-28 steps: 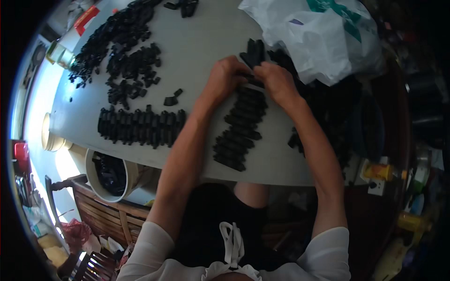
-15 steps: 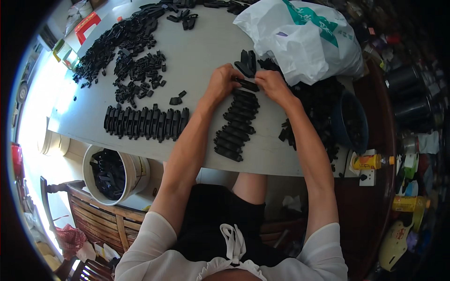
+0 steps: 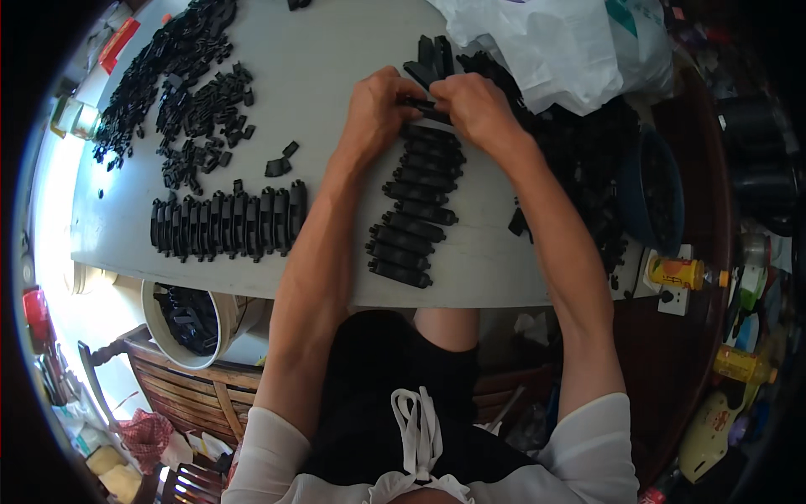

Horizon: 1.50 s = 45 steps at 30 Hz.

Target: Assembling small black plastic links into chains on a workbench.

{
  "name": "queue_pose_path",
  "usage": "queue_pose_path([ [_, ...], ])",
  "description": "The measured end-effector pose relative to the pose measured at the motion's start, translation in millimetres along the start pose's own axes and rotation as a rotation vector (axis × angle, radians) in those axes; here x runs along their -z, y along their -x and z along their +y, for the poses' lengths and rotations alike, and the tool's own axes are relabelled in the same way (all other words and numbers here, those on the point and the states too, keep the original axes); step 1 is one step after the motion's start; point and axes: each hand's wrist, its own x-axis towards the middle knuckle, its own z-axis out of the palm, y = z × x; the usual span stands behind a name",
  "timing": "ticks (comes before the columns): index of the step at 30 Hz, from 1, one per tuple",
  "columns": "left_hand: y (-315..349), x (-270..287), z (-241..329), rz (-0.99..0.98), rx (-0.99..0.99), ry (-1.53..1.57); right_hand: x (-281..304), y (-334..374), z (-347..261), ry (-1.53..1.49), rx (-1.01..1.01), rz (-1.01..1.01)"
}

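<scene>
Between my two hands is a black elongated plastic part (image 3: 431, 112), at the far end of a column of similar parts. My left hand (image 3: 378, 107) pinches its left end, and my right hand (image 3: 477, 106) has bent fingers at its right end. Toward me, the column of black plastic parts (image 3: 411, 214) lies side by side down the grey-white table (image 3: 336, 273). Just beyond my fingers a few loose black parts (image 3: 432, 59) lie in a small cluster. My fingers partly hide the held part.
At left stands a row of black parts (image 3: 228, 220), with small black pieces (image 3: 206, 105) heaped behind it. A white plastic bag (image 3: 571, 59), a dark pile (image 3: 579, 160) and a blue bowl (image 3: 646, 197) crowd the right. A white bucket (image 3: 220, 323) of black parts stands below the table's left edge.
The view has shifted, so the table things sit lower or farther left. My hands remain on the part at the column's far end, with the right hand now reaching further over it.
</scene>
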Motion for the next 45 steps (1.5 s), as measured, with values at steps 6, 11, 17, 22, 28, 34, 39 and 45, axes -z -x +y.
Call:
queue_pose_path([
  [6, 6, -10, -6, -0.049, 0.043, 0.086, 4, 17, 2, 0.082, -0.102, -0.026],
  [11, 6, -3, -8, -0.053, 0.058, 0.099, 65, 86, -4, -0.332, -0.187, -0.064],
  [17, 4, -6, -4, -0.053, 0.041, 0.039, 56, 148, -26, 0.074, -0.452, -0.132],
  [22, 5, -7, -8, -0.047, 0.05, 0.049, 36, 158, -34, 0.211, -0.441, -0.07],
  [28, 4, -4, -4, -0.056, 0.03, 0.018, 41, 154, -34, 0.104, -0.286, 0.062],
  [34, 4, -5, -6, -0.045, 0.016, 0.012, 52, 97, -33, -0.797, -0.512, 0.066],
  [39, 5, -4, -5, -0.044, 0.024, 0.014, 25, 26, -29, -0.881, -0.467, 0.015],
  [45, 6, -5, -7, 0.004, 0.02, 0.057, 5, -5, -22, -0.753, -0.401, -0.052],
])
